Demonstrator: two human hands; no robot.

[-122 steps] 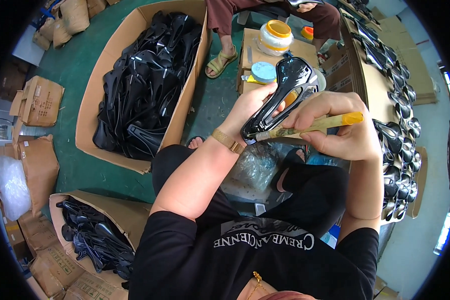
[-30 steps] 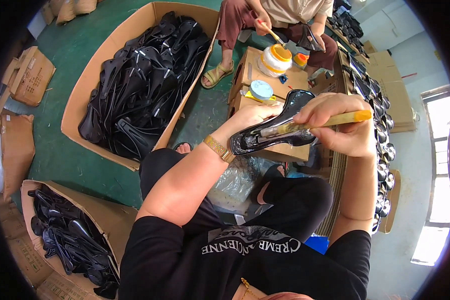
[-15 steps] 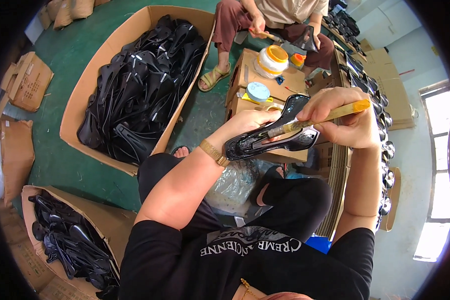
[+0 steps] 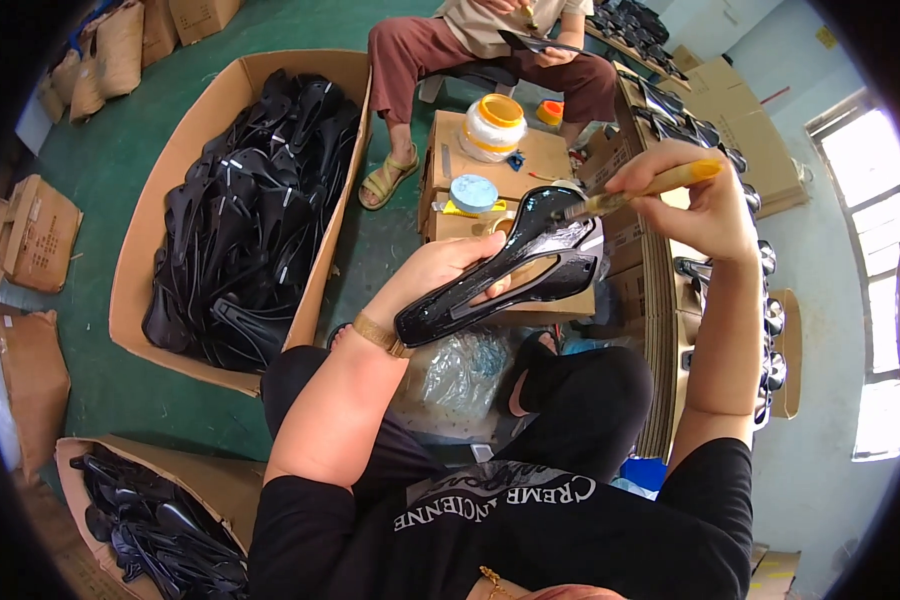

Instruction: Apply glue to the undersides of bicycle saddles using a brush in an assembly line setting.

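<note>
A glossy black bicycle saddle shell [image 4: 460, 302] with a long central slot lies tilted across my left hand [image 4: 447, 268], whose fingers grip its edge. My right hand [image 4: 692, 205] pinches a paintbrush [image 4: 660, 185] with a yellow-tipped wooden handle. Its bristles touch the wide rear part of the shell, where the surface shines wet. Behind the shell, on a cardboard box, stand a white tub with an orange rim [image 4: 492, 128] and a round pale-blue lid [image 4: 473, 193].
A large carton [image 4: 120, 300] full of black saddle shells stands at left, and a smaller carton [image 4: 160, 450] of them at lower left. A co-worker [image 4: 490, 50] sits opposite, holding a shell and a brush. Stacked cardboard [image 4: 660, 370] bearing more shells runs along the right.
The brush has moved from the shell's middle to its wide rear end. The shell has swung, its narrow end now lower left. My view has shifted, and the co-worker's hands are raised.
</note>
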